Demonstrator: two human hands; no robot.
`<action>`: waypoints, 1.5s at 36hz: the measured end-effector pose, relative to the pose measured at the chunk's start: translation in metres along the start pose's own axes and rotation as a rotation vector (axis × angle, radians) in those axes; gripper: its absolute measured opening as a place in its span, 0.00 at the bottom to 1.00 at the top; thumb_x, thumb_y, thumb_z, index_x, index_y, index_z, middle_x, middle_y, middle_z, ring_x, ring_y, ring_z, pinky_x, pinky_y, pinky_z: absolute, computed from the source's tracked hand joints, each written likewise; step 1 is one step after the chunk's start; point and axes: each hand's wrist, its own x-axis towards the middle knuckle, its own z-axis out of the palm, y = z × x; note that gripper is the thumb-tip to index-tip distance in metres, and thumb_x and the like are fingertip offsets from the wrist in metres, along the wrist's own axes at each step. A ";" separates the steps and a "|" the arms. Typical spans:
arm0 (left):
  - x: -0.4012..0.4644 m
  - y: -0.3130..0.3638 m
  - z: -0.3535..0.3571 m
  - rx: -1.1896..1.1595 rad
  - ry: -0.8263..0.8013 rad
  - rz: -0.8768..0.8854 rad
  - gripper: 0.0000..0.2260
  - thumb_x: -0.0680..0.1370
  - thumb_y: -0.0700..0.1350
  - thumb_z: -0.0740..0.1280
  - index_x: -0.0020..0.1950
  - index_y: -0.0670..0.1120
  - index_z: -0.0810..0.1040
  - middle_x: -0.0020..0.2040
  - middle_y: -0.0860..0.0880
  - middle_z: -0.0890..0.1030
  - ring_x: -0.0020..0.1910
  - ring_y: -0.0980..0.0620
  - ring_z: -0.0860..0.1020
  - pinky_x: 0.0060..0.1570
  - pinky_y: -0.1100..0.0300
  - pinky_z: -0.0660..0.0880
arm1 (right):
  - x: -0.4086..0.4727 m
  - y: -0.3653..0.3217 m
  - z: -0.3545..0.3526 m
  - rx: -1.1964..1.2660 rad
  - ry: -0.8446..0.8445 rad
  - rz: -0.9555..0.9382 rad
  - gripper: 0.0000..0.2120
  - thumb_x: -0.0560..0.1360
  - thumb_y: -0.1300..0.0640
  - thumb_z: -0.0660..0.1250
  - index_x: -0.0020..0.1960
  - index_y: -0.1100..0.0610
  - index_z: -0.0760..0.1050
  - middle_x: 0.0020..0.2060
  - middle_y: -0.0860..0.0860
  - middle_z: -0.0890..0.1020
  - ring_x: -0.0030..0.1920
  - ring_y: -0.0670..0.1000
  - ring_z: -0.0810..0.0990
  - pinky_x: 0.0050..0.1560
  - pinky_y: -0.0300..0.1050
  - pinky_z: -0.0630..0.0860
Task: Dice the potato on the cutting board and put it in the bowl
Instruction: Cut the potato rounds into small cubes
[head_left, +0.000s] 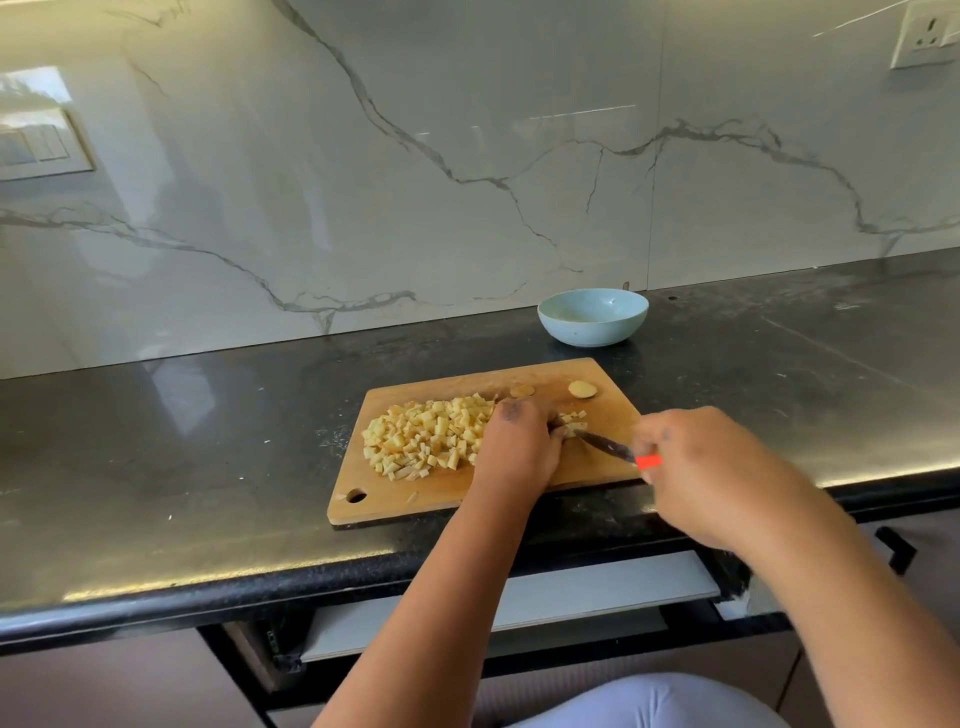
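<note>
Cutting board: wooden, right of centre in the frame, lying on a dark stone counter; hanging hole at its lower left corner.
Diced potato: pale yellow heap of small cubes on the left half of the board.
Uncut potato: small piece just right of the left fingers, at the knife tip.
End slices: two round pieces near the board's upper edge.
Left hand: centre frame, fingers curled down onto the remaining potato, steadying it.
Right hand: lower right of the board, gripping a knife by its red handle, blade angled toward the left hand.
Bowl: light blue, above the board in the frame, apart from it, no potato visible inside.
Backdrop: white veined marble wall.
</note>
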 end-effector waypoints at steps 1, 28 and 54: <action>0.000 -0.001 0.000 -0.002 0.002 0.003 0.08 0.79 0.46 0.67 0.52 0.44 0.83 0.49 0.49 0.83 0.51 0.50 0.78 0.53 0.57 0.75 | -0.004 0.004 -0.006 -0.024 -0.011 -0.001 0.08 0.75 0.63 0.64 0.45 0.50 0.74 0.40 0.49 0.76 0.36 0.50 0.76 0.33 0.43 0.74; -0.022 0.004 -0.004 0.185 0.050 0.020 0.12 0.76 0.39 0.57 0.39 0.48 0.78 0.41 0.52 0.80 0.50 0.50 0.68 0.50 0.54 0.63 | 0.008 -0.031 0.019 0.014 0.009 -0.025 0.15 0.74 0.67 0.59 0.37 0.50 0.61 0.35 0.49 0.70 0.32 0.47 0.68 0.28 0.40 0.62; -0.025 0.003 0.002 0.219 0.152 0.065 0.11 0.71 0.40 0.59 0.33 0.47 0.77 0.32 0.50 0.79 0.45 0.46 0.72 0.44 0.52 0.65 | 0.004 -0.030 0.020 0.029 0.009 -0.040 0.13 0.75 0.65 0.61 0.39 0.50 0.64 0.35 0.48 0.70 0.33 0.46 0.68 0.28 0.40 0.61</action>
